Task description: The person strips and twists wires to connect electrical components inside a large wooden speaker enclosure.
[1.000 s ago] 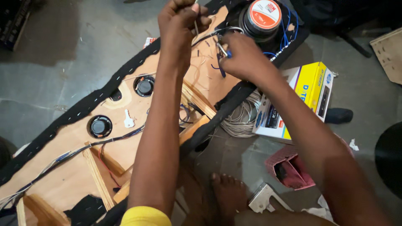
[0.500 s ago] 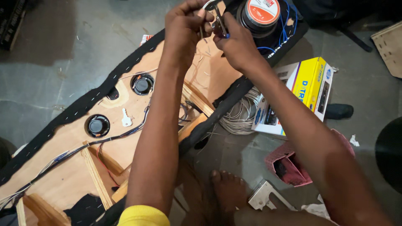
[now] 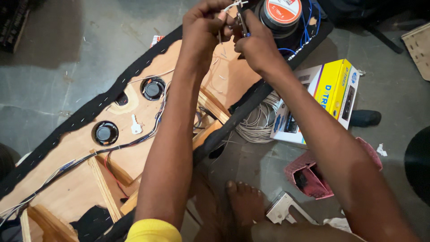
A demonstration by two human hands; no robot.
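Head view, looking straight down: both hands are up at the top edge, close together over a plywood panel [image 3: 80, 192]. Left hand [image 3: 204, 27] has its fingers pinched narrow on a thin white wire [image 3: 233, 4]. Right hand [image 3: 255, 42] is closed around a small dark tool [image 3: 242, 24] that meets the same wire, so the wire sits right between the two hands, just beside the big speaker [image 3: 280, 15] with the orange label.

Both forearms cover the middle of the panel. Two small round speakers [image 3: 153, 88] sit in the wood on the left, with a bundle of wires [image 3: 112, 148] running past them. Off the panel there's a coil of white cable [image 3: 257, 123], a yellow and white box [image 3: 322, 96], a pink pouch [image 3: 309, 177] and a bare foot [image 3: 244, 201], all on a grey concrete floor [image 3: 71, 62].
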